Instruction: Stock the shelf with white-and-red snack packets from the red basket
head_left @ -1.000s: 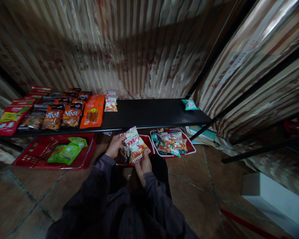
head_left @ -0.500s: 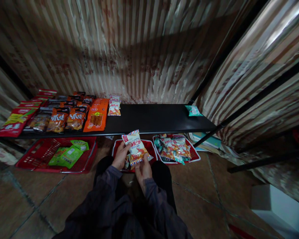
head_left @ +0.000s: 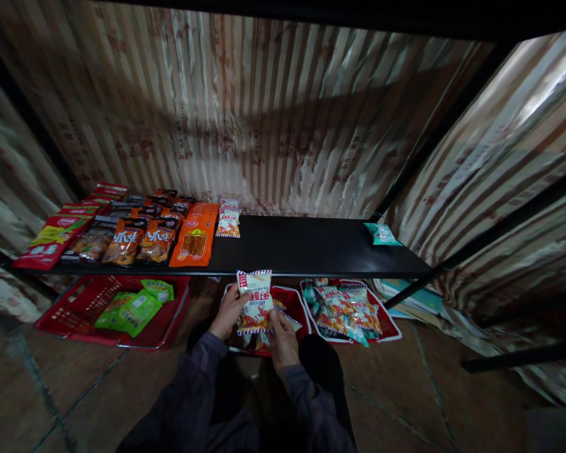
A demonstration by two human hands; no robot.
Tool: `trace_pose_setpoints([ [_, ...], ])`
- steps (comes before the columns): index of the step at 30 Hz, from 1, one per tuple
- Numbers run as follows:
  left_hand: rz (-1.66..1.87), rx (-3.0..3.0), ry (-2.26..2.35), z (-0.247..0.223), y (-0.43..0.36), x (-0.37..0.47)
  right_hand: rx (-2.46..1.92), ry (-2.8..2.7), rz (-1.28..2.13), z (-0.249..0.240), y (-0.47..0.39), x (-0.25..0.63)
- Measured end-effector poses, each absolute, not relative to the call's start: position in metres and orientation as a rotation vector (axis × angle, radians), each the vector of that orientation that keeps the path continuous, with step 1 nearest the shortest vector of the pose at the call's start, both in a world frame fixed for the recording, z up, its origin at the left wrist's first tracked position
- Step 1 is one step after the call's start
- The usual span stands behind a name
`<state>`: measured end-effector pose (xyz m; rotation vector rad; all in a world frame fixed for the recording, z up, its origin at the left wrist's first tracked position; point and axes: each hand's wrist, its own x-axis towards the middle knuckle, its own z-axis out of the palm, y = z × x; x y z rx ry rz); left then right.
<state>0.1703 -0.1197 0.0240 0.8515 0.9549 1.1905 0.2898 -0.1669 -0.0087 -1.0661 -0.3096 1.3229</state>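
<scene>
A white and orange snack bag with red lettering is held upright between my two hands, in front of the shelf's front edge. My left hand pinches its left side. At its lower right corner, my right hand grips it with thumb and fingers. Just below and behind the bag is a red basket with more packets, partly hidden by my hands. On the black shelf, matching small bags lie one behind another beside flat orange packets.
Black and orange bags and red bags fill the shelf's left part. A teal packet lies at its right end. Below stand a left red basket with green packets and a right basket full of bags. Black posts flank the shelf.
My view has tilted up, so a shelf above now shows at the top. The bag has turned from tilted to nearly upright, still in both hands.
</scene>
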Motion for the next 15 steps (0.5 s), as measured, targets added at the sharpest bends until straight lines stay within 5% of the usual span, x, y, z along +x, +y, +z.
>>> trace_pose_setpoints([
  [15, 1.378, 0.907, 1.007, 0.019, -0.067, 0.153, -1.015, -0.54, 1.32, 0.014, -0.103, 0.271],
])
